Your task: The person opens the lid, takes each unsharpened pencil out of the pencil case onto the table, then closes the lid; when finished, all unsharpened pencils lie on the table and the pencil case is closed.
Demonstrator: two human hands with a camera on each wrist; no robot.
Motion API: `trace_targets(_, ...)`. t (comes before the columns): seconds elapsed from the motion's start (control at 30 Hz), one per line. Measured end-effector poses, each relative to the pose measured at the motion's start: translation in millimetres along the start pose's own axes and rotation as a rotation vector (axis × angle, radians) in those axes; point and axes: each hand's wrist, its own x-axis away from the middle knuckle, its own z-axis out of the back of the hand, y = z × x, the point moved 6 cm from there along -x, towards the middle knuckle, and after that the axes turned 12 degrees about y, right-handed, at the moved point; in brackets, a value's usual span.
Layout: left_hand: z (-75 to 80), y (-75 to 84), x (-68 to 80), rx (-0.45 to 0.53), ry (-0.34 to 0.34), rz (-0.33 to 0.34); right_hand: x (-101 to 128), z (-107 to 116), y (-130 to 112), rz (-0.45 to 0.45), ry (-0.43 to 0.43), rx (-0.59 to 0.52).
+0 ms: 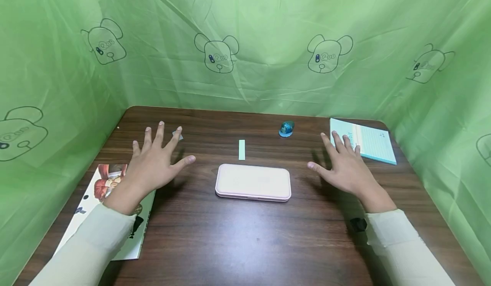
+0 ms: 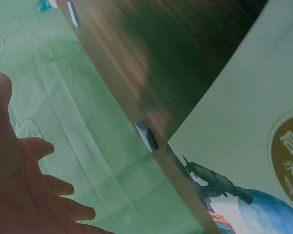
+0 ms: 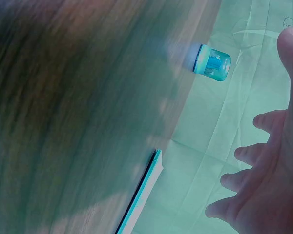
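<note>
Bright even light, soft shadows, wrist views blurred, green-tinted

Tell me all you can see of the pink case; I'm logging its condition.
The pink case is a flat, pale pink rectangle with rounded corners, smooth and plastic-looking, with a thin seam around its side. It looks closed and lies flat, long side toward the person, at the middle of the table. Nothing touches it: the left hand and right hand are spread open on either side, apart from it. A small green strip lies just behind it, not touching.
</note>
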Motion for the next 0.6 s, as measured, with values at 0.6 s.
trace_targets(0.6, -25.3, 79.4, 30.0, 0.336, -0.133, -0.120, 22, -12, -94, 0.199, -0.126, -0.299)
